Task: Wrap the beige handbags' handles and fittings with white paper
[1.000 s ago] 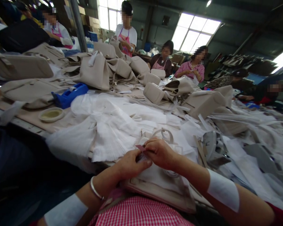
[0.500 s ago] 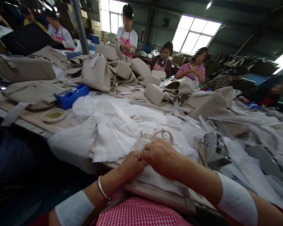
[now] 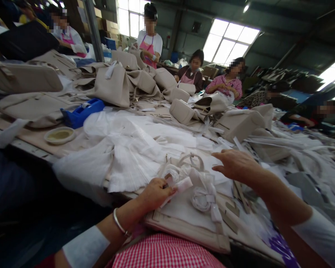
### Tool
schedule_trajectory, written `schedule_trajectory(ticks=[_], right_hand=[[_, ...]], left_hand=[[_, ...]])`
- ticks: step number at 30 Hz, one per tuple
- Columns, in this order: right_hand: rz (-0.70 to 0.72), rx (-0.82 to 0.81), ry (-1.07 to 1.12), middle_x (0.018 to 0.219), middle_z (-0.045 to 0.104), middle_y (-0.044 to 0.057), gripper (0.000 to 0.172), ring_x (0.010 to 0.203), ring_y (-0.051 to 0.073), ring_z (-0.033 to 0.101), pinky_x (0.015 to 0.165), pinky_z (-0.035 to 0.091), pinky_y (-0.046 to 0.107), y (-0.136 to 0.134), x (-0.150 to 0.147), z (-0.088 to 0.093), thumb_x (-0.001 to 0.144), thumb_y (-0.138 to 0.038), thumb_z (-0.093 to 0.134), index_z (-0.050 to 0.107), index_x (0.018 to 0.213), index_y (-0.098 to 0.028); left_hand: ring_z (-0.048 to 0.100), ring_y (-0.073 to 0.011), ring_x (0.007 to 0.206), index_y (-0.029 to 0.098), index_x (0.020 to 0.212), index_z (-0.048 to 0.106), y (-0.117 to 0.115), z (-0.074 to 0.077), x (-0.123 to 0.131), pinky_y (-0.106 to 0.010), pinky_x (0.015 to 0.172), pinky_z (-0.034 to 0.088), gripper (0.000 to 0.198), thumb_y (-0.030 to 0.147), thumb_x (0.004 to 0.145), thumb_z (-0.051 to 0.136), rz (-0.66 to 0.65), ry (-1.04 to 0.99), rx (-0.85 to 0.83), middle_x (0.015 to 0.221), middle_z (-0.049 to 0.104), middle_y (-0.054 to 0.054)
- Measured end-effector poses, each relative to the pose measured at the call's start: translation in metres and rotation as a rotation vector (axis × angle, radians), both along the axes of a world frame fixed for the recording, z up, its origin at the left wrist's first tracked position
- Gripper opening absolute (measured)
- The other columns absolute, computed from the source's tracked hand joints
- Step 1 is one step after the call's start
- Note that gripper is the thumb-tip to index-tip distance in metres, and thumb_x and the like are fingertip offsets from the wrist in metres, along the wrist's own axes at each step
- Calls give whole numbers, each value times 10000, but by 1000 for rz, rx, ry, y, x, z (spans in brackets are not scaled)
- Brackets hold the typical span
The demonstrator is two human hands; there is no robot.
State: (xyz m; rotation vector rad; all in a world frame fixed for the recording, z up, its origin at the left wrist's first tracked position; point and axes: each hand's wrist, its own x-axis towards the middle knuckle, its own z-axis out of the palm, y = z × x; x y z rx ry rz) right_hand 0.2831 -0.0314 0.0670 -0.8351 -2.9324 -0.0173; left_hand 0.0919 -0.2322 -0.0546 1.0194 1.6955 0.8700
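A beige handbag point(image 3: 184, 232) lies at the table's near edge, against my checked apron, with white tissue over its face. White wrapping point(image 3: 203, 197) is bundled around straps on top of it, and a beige handle loop point(image 3: 197, 158) rises behind. My left hand point(image 3: 158, 193) is closed, pinching a pale strip point(image 3: 182, 186) that sticks out to the right over the bag. Whether the strip is paper or tape, I cannot tell. My right hand point(image 3: 237, 163) hovers to the right of the bag, above white sheets, fingers stretched out and apart, holding nothing visible.
White tissue sheets point(image 3: 139, 141) spread beyond the bag. At left are a blue tape dispenser point(image 3: 83, 111) and a round dish point(image 3: 60, 136). Beige bags point(image 3: 111, 85) pile up behind. Grey metal parts point(image 3: 304, 186) lie at right. Several people work across the table.
My hands were together over the bag; the right one has moved away to the right and its fingers have opened. The strip in my left hand and the wrapped bundle now show.
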Motion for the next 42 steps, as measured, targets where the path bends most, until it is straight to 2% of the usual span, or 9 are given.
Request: schedule_trajectory(ticks=[4, 8, 11, 20, 25, 33, 35, 37, 42], right_hand=[[335, -299, 13, 1024, 657, 96, 356, 862, 184, 610, 768, 458, 300, -32, -27, -3, 837, -293, 659, 653, 1181, -202], [487, -421, -20, 861, 662, 50, 180, 769, 141, 590, 711, 431, 248, -70, -74, -24, 834, -202, 641, 724, 990, -172], [582, -453, -75, 743, 635, 19, 117, 672, 103, 548, 649, 400, 214, -77, -90, -34, 823, -120, 613, 718, 779, -145], [697, -50, -45, 802, 614, 58, 134, 702, 154, 485, 653, 365, 294, -76, -80, -61, 909, -186, 535, 639, 839, -137], [842, 25, -116, 834, 610, 70, 148, 772, 186, 476, 712, 375, 332, -77, -73, -59, 929, -230, 522, 621, 862, -142], [675, -312, -63, 762, 602, 38, 157, 708, 128, 534, 656, 396, 248, -67, -83, -51, 864, -176, 595, 673, 731, -142], [612, -312, -78, 828, 619, 42, 64, 737, 135, 549, 660, 398, 247, -67, -90, -49, 816, -174, 651, 698, 849, -145], [581, -279, -100, 903, 623, 62, 161, 772, 150, 551, 673, 399, 261, -69, -95, -46, 794, -193, 680, 701, 947, -146], [651, -246, -165, 774, 584, 54, 175, 705, 140, 504, 666, 381, 272, -73, -94, -47, 829, -180, 636, 691, 668, -136]], left_hand=[[533, -139, 518, 138, 639, 629, 0, 3, 2, -245, 480, 356, 423, 530, 783, 562, -35, -9, -1, 589, 620, -29], [534, -136, 518, 132, 671, 656, -3, 4, 3, -242, 482, 350, 415, 498, 819, 526, -73, 24, 72, 568, 603, -19], [534, -134, 529, 130, 708, 672, -5, 3, 2, -239, 489, 356, 324, 408, 808, 540, -76, 12, 78, 570, 593, -10], [538, -143, 538, 119, 682, 668, -1, -6, -4, -249, 491, 379, 477, 577, 781, 576, -45, -133, 43, 597, 634, -34], [535, -137, 529, 114, 670, 666, -3, -8, -6, -245, 482, 375, 460, 555, 773, 583, -81, -118, 63, 603, 634, -25], [557, -147, 558, 117, 746, 686, -2, -9, -4, -250, 505, 389, 414, 515, 773, 575, -96, -25, 29, 637, 647, -28], [579, -156, 585, 121, 785, 694, -2, -5, -3, -254, 537, 408, 363, 463, 781, 572, -110, 4, 48, 659, 659, -31], [597, -168, 602, 127, 778, 693, -3, -3, -3, -260, 557, 415, 338, 440, 789, 564, -113, 46, 57, 664, 666, -39], [586, -168, 598, 139, 736, 681, -4, -2, -2, -256, 546, 372, 358, 459, 820, 543, -142, 148, 129, 621, 635, -31]])
